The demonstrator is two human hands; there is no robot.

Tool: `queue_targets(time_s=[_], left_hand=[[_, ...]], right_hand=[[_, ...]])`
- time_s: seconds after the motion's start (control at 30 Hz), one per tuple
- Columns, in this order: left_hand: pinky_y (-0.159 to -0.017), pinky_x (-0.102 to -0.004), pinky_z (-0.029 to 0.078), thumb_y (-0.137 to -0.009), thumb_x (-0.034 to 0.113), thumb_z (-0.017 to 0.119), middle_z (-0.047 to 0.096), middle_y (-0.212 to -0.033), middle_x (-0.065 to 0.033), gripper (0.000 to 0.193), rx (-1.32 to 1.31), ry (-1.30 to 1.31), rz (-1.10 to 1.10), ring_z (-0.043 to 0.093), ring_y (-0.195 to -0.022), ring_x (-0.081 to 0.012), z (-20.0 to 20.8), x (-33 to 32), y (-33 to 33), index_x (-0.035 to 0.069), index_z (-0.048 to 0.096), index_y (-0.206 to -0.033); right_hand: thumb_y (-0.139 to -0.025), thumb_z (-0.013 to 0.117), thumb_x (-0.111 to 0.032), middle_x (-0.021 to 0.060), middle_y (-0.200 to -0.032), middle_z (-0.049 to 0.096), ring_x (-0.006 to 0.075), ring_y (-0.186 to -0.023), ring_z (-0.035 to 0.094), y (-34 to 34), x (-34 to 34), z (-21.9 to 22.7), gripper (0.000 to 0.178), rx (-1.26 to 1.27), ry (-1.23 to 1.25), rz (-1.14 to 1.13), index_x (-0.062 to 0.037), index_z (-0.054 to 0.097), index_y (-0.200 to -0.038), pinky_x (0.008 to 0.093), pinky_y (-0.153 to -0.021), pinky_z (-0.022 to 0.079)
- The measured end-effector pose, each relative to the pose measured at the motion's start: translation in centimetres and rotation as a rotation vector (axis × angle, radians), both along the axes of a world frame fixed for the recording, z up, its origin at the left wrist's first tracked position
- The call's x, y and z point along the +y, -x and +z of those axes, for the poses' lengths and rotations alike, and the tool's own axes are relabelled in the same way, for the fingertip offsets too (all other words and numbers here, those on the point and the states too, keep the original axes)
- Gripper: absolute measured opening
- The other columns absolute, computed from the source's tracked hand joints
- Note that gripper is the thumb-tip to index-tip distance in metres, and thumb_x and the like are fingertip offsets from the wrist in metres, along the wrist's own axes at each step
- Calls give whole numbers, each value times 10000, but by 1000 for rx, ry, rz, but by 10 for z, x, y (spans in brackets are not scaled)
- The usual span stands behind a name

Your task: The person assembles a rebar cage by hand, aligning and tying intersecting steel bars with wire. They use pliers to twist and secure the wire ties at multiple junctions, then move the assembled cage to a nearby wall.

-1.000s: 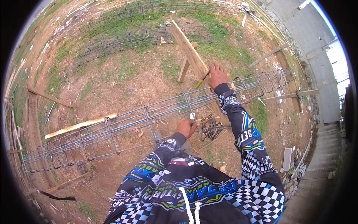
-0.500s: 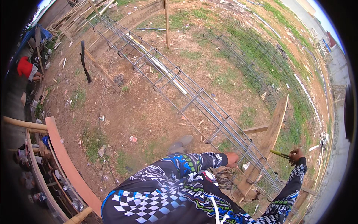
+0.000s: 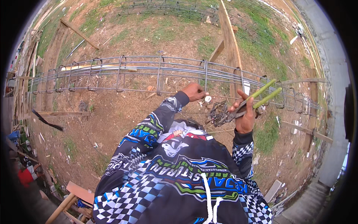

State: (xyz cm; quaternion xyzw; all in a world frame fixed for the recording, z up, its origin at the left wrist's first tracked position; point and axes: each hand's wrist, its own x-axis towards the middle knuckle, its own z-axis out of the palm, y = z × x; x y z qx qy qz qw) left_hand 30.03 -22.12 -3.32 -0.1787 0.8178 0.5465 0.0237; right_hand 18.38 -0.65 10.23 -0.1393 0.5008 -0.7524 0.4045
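Observation:
A long steel rebar cage [image 3: 160, 76] stretches from left to right in front of me, its stirrups spaced along several bars. My left hand [image 3: 193, 92] is closed, fingers pinched on the cage's near bar beside a stirrup; whether thin wire is also between them is hidden. Close to my body, my right hand [image 3: 244, 117] grips pincers [image 3: 265, 95] whose green handles point up and right past the fingers. The palm partly covers the metal end. Dark bundled tie wire [image 3: 218, 114] hangs beside the right hand, below the cage.
An upright plank [image 3: 232, 41] with a brace supports the cage at its right part. Other boards [image 3: 56, 52] stand toward the left end. More rebar cages [image 3: 160, 8] lie on the grass beyond. A person in red [image 3: 25, 177] is at the lower left.
My view has swung right, so the cage now runs across it. My right hand has come in from the far right toward my body with the pincers. The left stays at the near bar.

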Motion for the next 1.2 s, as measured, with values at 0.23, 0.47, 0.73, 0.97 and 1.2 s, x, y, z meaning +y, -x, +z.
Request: queue_targets(time_s=[0.23,0.47,0.73,0.97,1.2], left_hand=[[-633,-321,508,-842,279,686,686,-719,-101,284,-41,-176,-70,639,-644,-167,-3,-7,0,-2,717,-875],[-726,-346,526,-714,267,780,709,-840,-115,419,75,46,-129,675,-765,-211,10,0,-15,2,679,-1022],[-744,-367,522,-701,272,757,704,-851,-145,440,75,90,-179,682,-804,-270,14,-2,-11,10,679,-1046],[-713,-380,517,-708,206,667,692,-804,-159,385,153,39,-151,661,-737,-285,7,-4,-10,9,681,-1038],[-616,-379,475,-867,463,610,661,-677,-116,472,27,-122,-126,620,-636,-227,4,-6,-4,7,703,-948]], right_hand=[[-1011,493,-365,100,-1000,660,156,-840,631,4,-31,-32,488,275,-176,-252,-26,468,-1362,282,-757,519],[-997,498,-463,111,-1012,661,151,-998,588,-2,-17,-65,466,653,-564,-217,-61,653,-1174,290,-851,462],[-949,498,-592,-50,-629,457,44,-453,381,-12,31,-40,567,-116,-398,-46,-149,563,-1297,184,-388,283],[-996,529,-269,180,-993,662,205,-795,706,-17,40,-46,541,24,-37,-22,-183,273,-1464,312,-635,615],[-724,674,123,145,-1254,546,220,-1099,616,-55,21,-103,944,-2,37,47,-193,255,-1509,377,-999,492]])
